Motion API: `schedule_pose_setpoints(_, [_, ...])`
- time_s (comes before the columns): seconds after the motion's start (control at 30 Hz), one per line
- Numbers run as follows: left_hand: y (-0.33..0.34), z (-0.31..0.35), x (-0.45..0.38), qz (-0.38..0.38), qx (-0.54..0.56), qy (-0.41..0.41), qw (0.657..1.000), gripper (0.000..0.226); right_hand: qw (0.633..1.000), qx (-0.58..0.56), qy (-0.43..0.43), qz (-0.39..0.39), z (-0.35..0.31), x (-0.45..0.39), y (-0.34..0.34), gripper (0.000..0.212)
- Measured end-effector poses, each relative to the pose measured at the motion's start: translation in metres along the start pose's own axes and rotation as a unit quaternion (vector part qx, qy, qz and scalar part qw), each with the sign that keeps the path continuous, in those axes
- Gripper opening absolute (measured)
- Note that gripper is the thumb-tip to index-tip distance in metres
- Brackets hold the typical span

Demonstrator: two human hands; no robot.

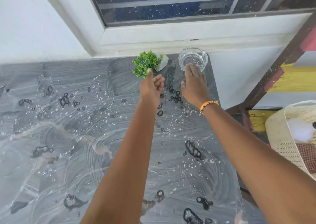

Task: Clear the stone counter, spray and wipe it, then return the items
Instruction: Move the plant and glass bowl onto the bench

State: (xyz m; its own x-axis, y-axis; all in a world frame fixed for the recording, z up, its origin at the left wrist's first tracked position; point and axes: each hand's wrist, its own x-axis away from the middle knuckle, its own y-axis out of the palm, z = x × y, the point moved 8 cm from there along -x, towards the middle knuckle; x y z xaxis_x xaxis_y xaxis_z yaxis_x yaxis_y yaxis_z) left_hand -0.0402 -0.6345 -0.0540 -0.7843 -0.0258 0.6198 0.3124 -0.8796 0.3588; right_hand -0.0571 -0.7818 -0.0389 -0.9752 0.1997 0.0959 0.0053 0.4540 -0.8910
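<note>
The grey stone counter (71,138) is streaked with wipe marks and dotted with droplets. At its far edge, under the window, stands a small green plant (145,62) in a pale pot. To its right sits a clear glass ashtray (192,58). My left hand (151,87) hovers just in front of the plant, fingers curled loosely and holding nothing, thumb tip near the leaves. My right hand (195,83) is stretched flat, fingers extended, with the fingertips at the near rim of the ashtray. An orange bracelet is on that wrist.
A woven cream basket (282,138) with cloth inside stands at the right, off the counter. A dark wooden frame (277,66) rises diagonally beside the counter's right end. A white window sill (171,34) runs behind the plant and ashtray.
</note>
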Motion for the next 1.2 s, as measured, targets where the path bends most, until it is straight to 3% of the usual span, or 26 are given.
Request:
schedule_pose_setpoints(0.13, [0.000, 0.014, -0.016, 0.026, 0.062, 0.001, 0.998, 0.022, 1.000, 0.008, 0.008, -0.003, 0.003, -0.004, -0.001, 0.059])
schedule_pose_setpoints(0.27, [-0.012, 0.032, -0.019, 0.063, -0.022, 0.039, 0.997, 0.021, 0.996, -0.022, 0.007, 0.080, 0.001, 0.012, -0.011, 0.039])
schedule_pose_setpoints(0.47, [-0.024, 0.051, 0.011, 0.018, -0.090, 0.157, 0.983, 0.019, 0.985, -0.071, 0.008, 0.155, 0.007, 0.048, -0.007, 0.023])
schedule_pose_setpoints(0.63, [-0.034, 0.045, 0.029, -0.033, -0.134, 0.181, 0.974, 0.009, 0.955, -0.176, 0.068, 0.230, 0.021, 0.053, -0.024, 0.026])
schedule_pose_setpoints(0.73, [-0.042, 0.035, 0.030, -0.045, -0.083, 0.168, 0.981, 0.008, 0.942, -0.219, 0.119, 0.225, 0.036, 0.041, -0.032, 0.027])
schedule_pose_setpoints(0.83, [-0.053, 0.027, 0.027, 0.010, -0.106, 0.154, 0.982, 0.018, 0.943, -0.211, 0.162, 0.198, 0.048, 0.027, -0.031, 0.028])
schedule_pose_setpoints(0.97, [-0.051, 0.033, 0.014, 0.064, -0.342, 0.202, 0.916, 0.054, 0.941, -0.204, 0.213, 0.165, 0.061, 0.020, -0.025, 0.021])
schedule_pose_setpoints(1.07, [-0.037, 0.038, -0.004, 0.016, -0.472, 0.227, 0.852, 0.086, 0.951, -0.177, 0.216, 0.132, 0.062, 0.020, -0.020, 0.011])
schedule_pose_setpoints(1.2, [-0.032, 0.039, -0.024, -0.007, -0.501, 0.207, 0.840, 0.077, 0.948, -0.198, 0.226, 0.104, 0.064, 0.024, -0.017, 0.016])
